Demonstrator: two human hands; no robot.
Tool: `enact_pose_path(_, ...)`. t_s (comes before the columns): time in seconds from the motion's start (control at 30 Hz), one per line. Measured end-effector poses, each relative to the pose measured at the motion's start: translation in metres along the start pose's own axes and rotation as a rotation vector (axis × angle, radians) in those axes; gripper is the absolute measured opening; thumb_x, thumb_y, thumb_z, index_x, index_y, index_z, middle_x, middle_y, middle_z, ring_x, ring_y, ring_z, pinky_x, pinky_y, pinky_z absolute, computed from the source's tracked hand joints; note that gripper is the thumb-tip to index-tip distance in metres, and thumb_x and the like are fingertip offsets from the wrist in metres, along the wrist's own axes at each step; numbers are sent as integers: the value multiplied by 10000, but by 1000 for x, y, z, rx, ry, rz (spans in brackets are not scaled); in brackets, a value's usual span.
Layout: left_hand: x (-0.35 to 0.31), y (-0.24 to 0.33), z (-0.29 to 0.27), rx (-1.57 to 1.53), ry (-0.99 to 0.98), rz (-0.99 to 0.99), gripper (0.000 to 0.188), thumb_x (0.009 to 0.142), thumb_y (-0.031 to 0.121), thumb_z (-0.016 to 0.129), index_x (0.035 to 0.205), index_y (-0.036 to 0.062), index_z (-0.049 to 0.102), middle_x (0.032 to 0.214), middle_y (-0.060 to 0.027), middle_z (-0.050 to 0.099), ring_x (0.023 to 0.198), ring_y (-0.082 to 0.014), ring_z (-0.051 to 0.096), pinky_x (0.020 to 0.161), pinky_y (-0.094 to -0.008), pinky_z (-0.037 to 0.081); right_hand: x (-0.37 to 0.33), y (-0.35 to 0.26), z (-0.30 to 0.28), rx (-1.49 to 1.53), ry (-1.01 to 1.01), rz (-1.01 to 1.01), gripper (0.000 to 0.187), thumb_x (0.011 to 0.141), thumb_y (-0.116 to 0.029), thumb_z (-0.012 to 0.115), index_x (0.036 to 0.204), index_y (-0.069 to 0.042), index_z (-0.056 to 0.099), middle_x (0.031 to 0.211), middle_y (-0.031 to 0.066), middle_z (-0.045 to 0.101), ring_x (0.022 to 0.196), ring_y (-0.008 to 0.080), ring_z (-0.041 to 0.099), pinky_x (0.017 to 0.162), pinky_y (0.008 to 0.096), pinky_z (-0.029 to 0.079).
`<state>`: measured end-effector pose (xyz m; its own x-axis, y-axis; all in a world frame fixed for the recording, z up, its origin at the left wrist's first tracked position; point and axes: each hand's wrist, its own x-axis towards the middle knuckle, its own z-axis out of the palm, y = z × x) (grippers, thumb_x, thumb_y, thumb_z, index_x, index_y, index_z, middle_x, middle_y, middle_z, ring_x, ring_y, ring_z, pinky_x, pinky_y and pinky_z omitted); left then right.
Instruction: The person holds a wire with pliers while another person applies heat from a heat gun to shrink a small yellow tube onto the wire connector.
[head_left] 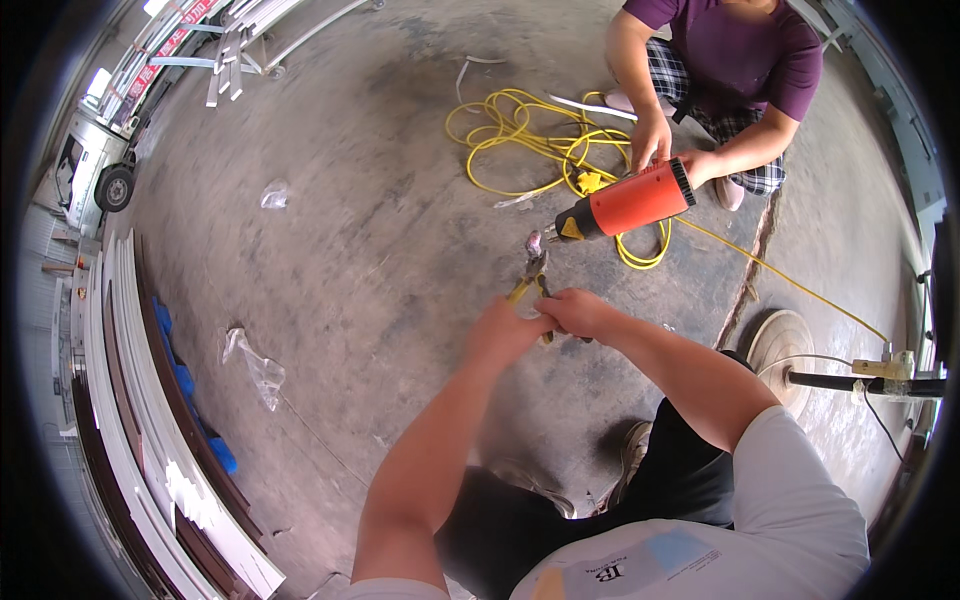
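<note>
Pliers (535, 268) are holding a small pinkish-silver piece (533, 242) before a heat gun (635, 200)

Near the centre of the frame, the pliers are pointing upward above the concrete floor (330, 280), their yellow-and-black handles standing apart in a narrow V. The left hand (503, 330) and the right hand (580, 313) are meeting at the handles; each grip is closing fingers around them, holding nothing else that shows. The small piece is sitting at the tips of the pliers, too blurred for its exact kind to be told.

At upper right, a co-worker's hands (652, 140) are supporting the orange-and-black heat gun, whose metal nozzle is pointing left, just beside the piece. Behind it, a coiled yellow cord (520, 135) is lying on the floor.

Judging by this arrangement, the work is well underway: the piece is already being gripped and the nozzle is already facing it. Whether hot air is blowing, and how much heating is remaining, cannot be told. Releasing the piece is evidently not yet done, since the pliers are holding it.
</note>
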<state>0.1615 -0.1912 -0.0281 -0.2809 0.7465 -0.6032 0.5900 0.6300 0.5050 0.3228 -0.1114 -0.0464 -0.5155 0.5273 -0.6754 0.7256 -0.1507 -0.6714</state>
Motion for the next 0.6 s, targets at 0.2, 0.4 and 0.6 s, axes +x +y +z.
enact_pose_path(0.2,-4,9,-5,36,-2,-5,1016,651,641,826,1356,-48,580,1276,-253,683,1222,-380,655,1020,-437,510,0,-5,-6,-113,-40,-24,261,971,-347,533,945,-155,707,788,74,665,780,249,685,702,405,541)
enact_pose_path(0.4,4,1,4,76,80,59,989,643,652,838,1277,-67,594,1230,-262,691,1174,-394,671,973,-461,534,4,1,-5,-290,-77,-108,191,960,-313,553,1039,-205,689,855,88,685,831,290,695,755,418,555)
enact_pose_path(0.6,14,-10,7,96,77,144,941,693,602,851,1261,-99,585,1199,-292,686,1160,-400,674,945,-471,547,7,0,1,-66,-3,-80,507,936,-528,574,758,-68,693,681,52,622,618,183,615,590,340,496)
